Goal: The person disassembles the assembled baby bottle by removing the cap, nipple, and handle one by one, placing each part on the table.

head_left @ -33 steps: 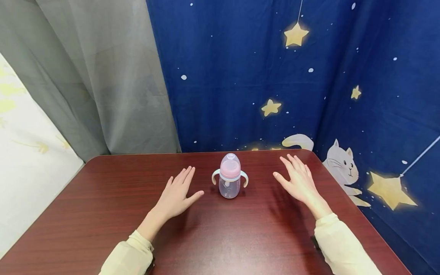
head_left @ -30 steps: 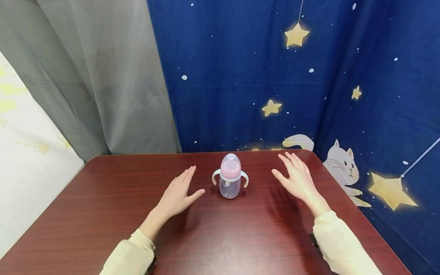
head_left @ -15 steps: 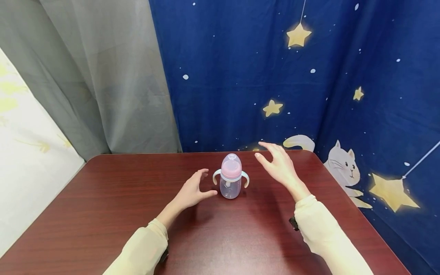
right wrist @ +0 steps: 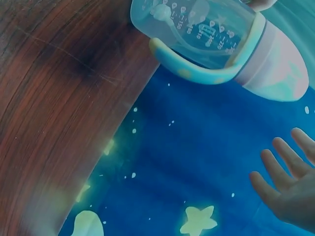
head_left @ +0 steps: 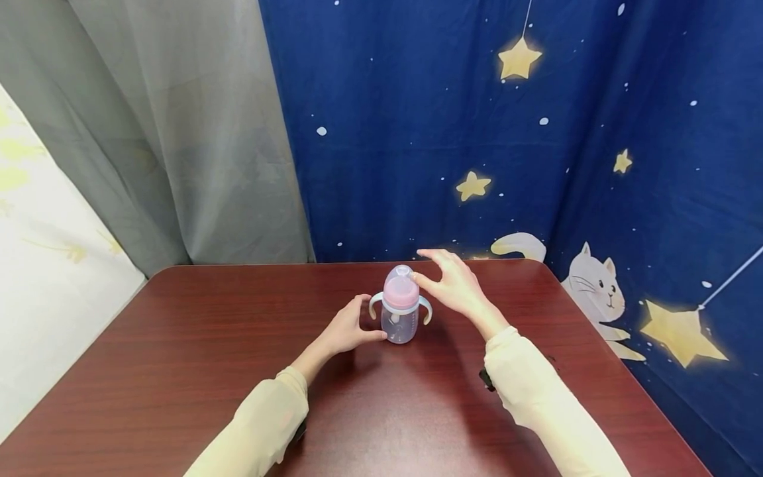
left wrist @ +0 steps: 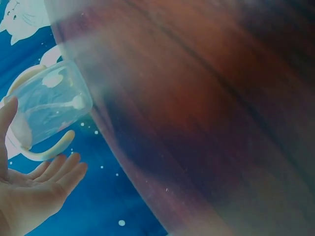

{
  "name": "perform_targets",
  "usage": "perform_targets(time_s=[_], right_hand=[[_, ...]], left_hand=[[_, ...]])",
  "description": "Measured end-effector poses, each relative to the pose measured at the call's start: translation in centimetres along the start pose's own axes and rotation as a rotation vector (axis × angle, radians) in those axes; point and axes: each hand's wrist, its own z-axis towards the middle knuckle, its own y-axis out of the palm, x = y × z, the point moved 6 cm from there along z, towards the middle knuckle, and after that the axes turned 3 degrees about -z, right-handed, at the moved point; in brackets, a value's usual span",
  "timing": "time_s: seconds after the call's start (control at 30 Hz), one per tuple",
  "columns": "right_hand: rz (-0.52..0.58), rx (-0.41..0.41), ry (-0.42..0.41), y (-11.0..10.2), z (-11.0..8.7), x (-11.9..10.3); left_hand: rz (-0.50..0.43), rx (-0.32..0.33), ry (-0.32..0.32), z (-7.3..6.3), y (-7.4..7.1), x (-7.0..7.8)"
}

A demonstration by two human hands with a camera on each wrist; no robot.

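At the far left of the head view, one white cloth (head_left: pixel 53 311) is hanging beside one grey curtain (head_left: pixel 220 132), both behind the table (head_left: pixel 155 371). You are wearing two cream sleeves, and your left hand (head_left: pixel 348 328) is lying low at the bottle's left, its palm facing the bottle. Its fingers are extending by the left handle (head_left: pixel 373 307) and its thumb is stretching apart from them toward the bottle's base; that hand is gripping nothing, though you cannot tell whether the thumb is touching. Between your two hands, one bottle (head_left: pixel 401 324) is standing upright near the table's far edge, carrying two handles, one clear cap (head_left: pixel 391 275) and one pink top (head_left: pixel 401 295) beneath it. Along its side a printed scale is showing, with 240 and 270 just readable in the right wrist view and the smaller marks blurring. Your right hand (head_left: pixel 456 285) is hovering higher, beside the cap, fingers reaching forward and apart from the thumb; it is clasping nothing, and whether its thumb is touching the cap you cannot tell. Behind, one blue curtain (head_left: pixel 405 132) is showing four whole stars and, at the right, one cat (head_left: pixel 590 281).
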Motion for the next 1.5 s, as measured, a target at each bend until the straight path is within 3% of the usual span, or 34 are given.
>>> perform_targets(time_s=[0.73,1.23,1.5], right_hand=[[-0.052,-0.088,-0.013,2.6,0.5,-0.9],[-0.028,-0.155,-0.029,3.9,0.9,-1.4],[0.032,-0.155,-0.029,3.5,0.6,-1.4]], left_hand=[[-0.022,-0.005,-0.120,1.9,1.4,-1.9],[-0.036,-0.026,-0.118,2.2,1.9,-1.9],[-0.037,-0.025,-0.067,1.9,1.8,-1.2]])
